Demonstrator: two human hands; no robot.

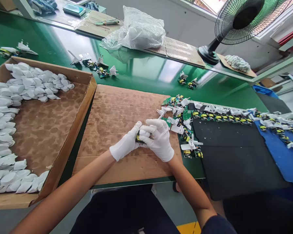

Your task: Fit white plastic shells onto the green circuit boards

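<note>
Both my hands wear white gloves and meet over a cardboard sheet (117, 107). Between them is a small circuit board (137, 136) with yellow and black parts, mostly covered by the gloves. My left hand (127, 140) is closed round its left side. My right hand (158, 138) grips it from the right, thumb and fingers bent over the top. Right of my hands lies a heap of green circuit boards with white plug pieces (178, 120), some on the sheet's edge.
At left stands a shallow cardboard box (75, 120) holding many white plastic pieces (29, 79). A row of boards (222, 117) runs along a black mat (234, 152) toward a blue mat (280, 159). Behind are a plastic bag (144, 31) and a fan (244, 19).
</note>
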